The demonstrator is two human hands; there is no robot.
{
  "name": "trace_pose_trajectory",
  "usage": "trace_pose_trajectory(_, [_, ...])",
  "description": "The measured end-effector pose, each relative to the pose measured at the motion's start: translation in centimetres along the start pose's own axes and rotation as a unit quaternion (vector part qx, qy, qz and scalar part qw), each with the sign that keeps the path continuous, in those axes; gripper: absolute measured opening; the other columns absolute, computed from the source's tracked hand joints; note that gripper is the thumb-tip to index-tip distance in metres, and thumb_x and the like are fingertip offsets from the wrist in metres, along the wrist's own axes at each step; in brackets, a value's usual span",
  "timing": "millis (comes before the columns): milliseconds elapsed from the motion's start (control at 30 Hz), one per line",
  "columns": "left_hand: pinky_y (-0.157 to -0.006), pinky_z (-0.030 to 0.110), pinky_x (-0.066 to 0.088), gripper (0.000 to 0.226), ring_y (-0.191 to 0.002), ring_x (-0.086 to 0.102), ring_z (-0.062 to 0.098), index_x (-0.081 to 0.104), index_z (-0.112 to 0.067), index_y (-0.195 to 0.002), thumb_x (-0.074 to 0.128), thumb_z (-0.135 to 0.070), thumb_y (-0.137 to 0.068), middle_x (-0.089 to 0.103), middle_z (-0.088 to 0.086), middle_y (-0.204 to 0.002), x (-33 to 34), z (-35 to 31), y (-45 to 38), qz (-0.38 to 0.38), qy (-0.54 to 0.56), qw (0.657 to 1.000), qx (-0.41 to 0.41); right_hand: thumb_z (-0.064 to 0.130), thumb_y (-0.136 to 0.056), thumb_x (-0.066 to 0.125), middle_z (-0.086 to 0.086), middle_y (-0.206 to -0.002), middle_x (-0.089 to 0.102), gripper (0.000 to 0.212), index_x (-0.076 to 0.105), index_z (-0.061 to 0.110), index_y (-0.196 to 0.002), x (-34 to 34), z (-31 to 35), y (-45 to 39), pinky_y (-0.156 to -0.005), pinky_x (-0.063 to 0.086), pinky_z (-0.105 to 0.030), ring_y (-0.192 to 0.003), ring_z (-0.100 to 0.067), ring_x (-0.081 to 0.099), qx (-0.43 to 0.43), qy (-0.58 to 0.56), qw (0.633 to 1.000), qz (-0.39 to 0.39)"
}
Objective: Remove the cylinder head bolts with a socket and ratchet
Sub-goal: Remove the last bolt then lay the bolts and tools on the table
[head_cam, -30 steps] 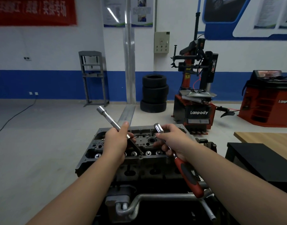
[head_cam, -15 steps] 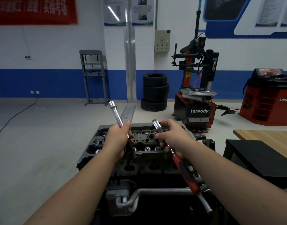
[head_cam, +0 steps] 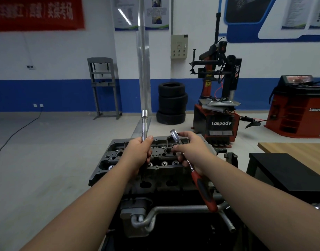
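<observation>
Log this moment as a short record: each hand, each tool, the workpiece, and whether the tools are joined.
left hand: grips the extension bar, held upright, socket end up
right hand: grips the ratchet near its head, red handle pointing toward the person
workpiece: cylinder head, below both hands
tools joined: no, bar and ratchet are apart
bolts: cannot tell which are out

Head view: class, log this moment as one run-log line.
left hand: grips extension bar upright | right hand: holds ratchet | tools: not joined | cylinder head: below hands
</observation>
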State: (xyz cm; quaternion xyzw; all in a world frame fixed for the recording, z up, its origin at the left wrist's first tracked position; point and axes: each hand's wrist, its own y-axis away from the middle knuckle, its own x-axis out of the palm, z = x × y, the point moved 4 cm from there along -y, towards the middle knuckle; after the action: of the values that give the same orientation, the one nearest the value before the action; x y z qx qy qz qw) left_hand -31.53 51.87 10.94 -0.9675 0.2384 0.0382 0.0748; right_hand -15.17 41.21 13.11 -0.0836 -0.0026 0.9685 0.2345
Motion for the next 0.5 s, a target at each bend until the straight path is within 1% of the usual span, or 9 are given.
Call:
trace_pose_trajectory(100, [-0.047,0.025,0.045,0.031,-0.044,0.049,0.008,0.057,-0.013,-0.097,0.052,-0.042,-0.105,0.056,-0.009,-0.054,0.7,-0.8,0.6,0.004,-0.039,0.999,0.025,0.001,-0.089,0.069,-0.015,-0.097,0.072,0.066,0.042,0.023,-0.145,-0.4,0.4,1.0,-0.041,0.044,-0.025,-0.05,-0.009,0.06,0.01,-0.006,1.0,-0.005])
trace_pose_trajectory(167, [-0.047,0.025,0.046,0.031,-0.045,0.049,0.008,0.057,-0.013,-0.099,0.052,-0.043,-0.105,0.057,-0.009,-0.055,1.7,-1.5,1.3,0.019,-0.037,0.998,0.036,0.001,-0.088,0.07,-0.016,-0.1,0.071,0.068,0.04,0.02,-0.145,-0.7,0.5,1.7,-0.04,0.043,-0.025,-0.05,-0.01,0.059,0.025,-0.033,0.999,-0.011])
trace_pose_trajectory(200, [-0.047,0.025,0.046,0.03,-0.045,0.049,0.008,0.058,-0.013,-0.099,0.052,-0.043,-0.104,0.056,-0.009,-0.055,2.4,-1.9,1.8,0.029,-0.024,0.999,0.038,0.002,-0.089,0.07,-0.017,-0.101,0.071,0.064,0.041,0.017,-0.144,-0.9,0.7,2.1,-0.039,0.042,-0.024,-0.05,-0.01,0.058,0.032,-0.045,0.998,-0.015])
trace_pose_trajectory(233, [-0.047,0.025,0.045,0.03,-0.045,0.049,0.007,0.058,-0.014,-0.1,0.053,-0.043,-0.104,0.056,-0.009,-0.056,3.3,-2.2,2.3,0.04,-0.007,0.998,0.037,0.003,-0.09,0.069,-0.016,-0.101,0.071,0.056,0.045,0.012,-0.14,-1.2,0.8,2.5,-0.039,0.042,-0.024,-0.051,-0.01,0.057,0.035,-0.052,0.998,-0.019])
trace_pose_trajectory(300, [-0.045,0.024,0.044,0.03,-0.044,0.047,0.007,0.059,-0.014,-0.104,0.052,-0.043,-0.104,0.055,-0.009,-0.056,5.4,-3.1,3.3,0.06,0.033,0.997,0.025,0.007,-0.093,0.066,-0.012,-0.093,0.072,0.033,0.058,0.004,-0.125,-1.7,1.3,3.3,-0.039,0.041,-0.024,-0.049,-0.009,0.056,0.034,-0.052,0.998,-0.024])
trace_pose_trajectory(367, [-0.041,0.023,0.039,0.029,-0.042,0.044,0.007,0.059,-0.014,-0.102,0.051,-0.042,-0.106,0.053,-0.008,-0.054,7.7,-3.8,4.4,0.081,0.074,0.994,0.013,0.011,-0.097,0.062,-0.007,-0.081,0.07,0.016,0.066,0.003,-0.111,-2.6,1.5,4.2,-0.039,0.041,-0.023,-0.047,-0.008,0.056,0.034,-0.054,0.997,-0.034])
trace_pose_trajectory(400, [-0.039,0.023,0.037,0.029,-0.04,0.042,0.007,0.058,-0.014,-0.099,0.05,-0.041,-0.106,0.051,-0.008,-0.054,8.8,-4.1,4.9,0.091,0.086,0.992,0.01,0.014,-0.099,0.061,-0.005,-0.074,0.069,0.014,0.067,0.003,-0.106,-3.3,1.5,4.8,-0.039,0.041,-0.022,-0.045,-0.008,0.058,0.038,-0.058,0.997,-0.043])
trace_pose_trajectory(467, [-0.038,0.024,0.034,0.029,-0.038,0.039,0.008,0.057,-0.015,-0.093,0.05,-0.04,-0.107,0.049,-0.007,-0.053,11.1,-4.3,5.7,0.109,0.091,0.99,0.01,0.023,-0.101,0.058,-0.002,-0.062,0.068,0.02,0.066,0.005,-0.096,-5.1,1.2,5.8,-0.038,0.041,-0.021,-0.043,-0.01,0.06,0.046,-0.079,0.994,-0.065])
trace_pose_trajectory(500, [-0.037,0.025,0.032,0.029,-0.038,0.038,0.009,0.055,-0.015,-0.09,0.051,-0.038,-0.107,0.048,-0.006,-0.053,12.4,-4.3,6.2,0.117,0.092,0.989,0.011,0.027,-0.102,0.056,0.0,-0.058,0.067,0.023,0.065,0.007,-0.094,-6.3,0.9,6.4,-0.039,0.041,-0.021,-0.043,-0.011,0.06,0.046,-0.088,0.992,-0.079])
